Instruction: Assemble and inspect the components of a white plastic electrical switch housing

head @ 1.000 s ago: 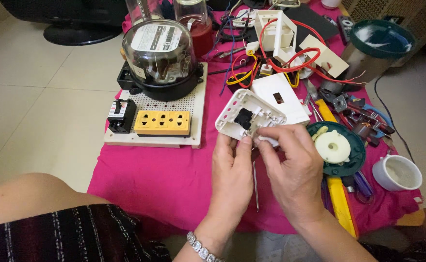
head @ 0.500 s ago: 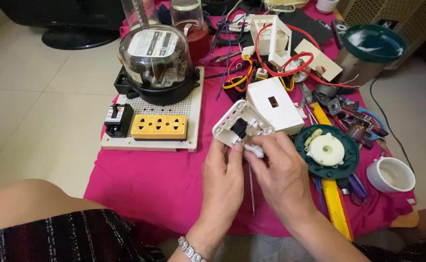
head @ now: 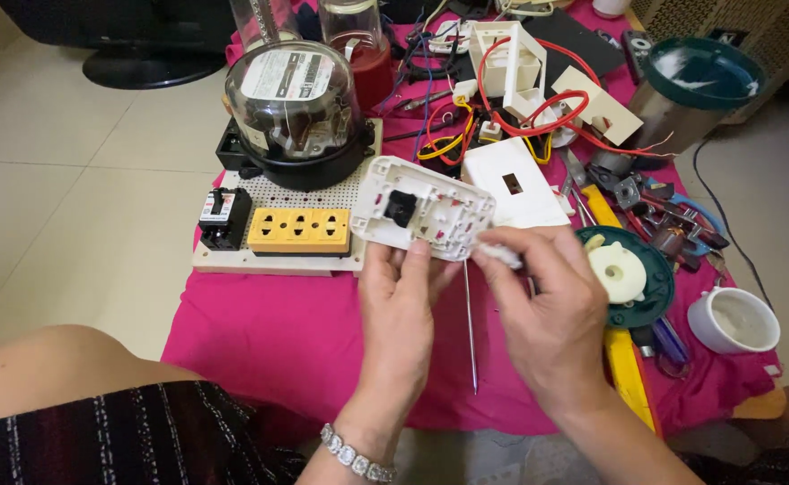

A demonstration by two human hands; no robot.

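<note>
My left hand point(head: 401, 314) holds a white plastic switch frame point(head: 424, 209) by its lower edge, its back side up, with a black module set in its left opening. My right hand point(head: 547, 314) pinches a small white part point(head: 500, 256) against the frame's right end. A thin metal rod point(head: 471, 328), like a screwdriver shaft, hangs down between my two hands over the pink cloth point(head: 268, 323).
Behind the frame lie a white cover plate point(head: 513, 184), tangled red and yellow wires point(head: 502, 121) and a perforated board point(head: 273, 260) carrying a glass-domed meter point(head: 291, 108), a yellow socket strip point(head: 298, 229) and a black breaker point(head: 224, 217). To the right sit a teal dish point(head: 628, 278), pliers point(head: 655, 211), a white cup point(head: 734, 321).
The view has shifted slightly. My hands have turned the frame flatter, and the right hand has moved from the frame's underside to its right end.
</note>
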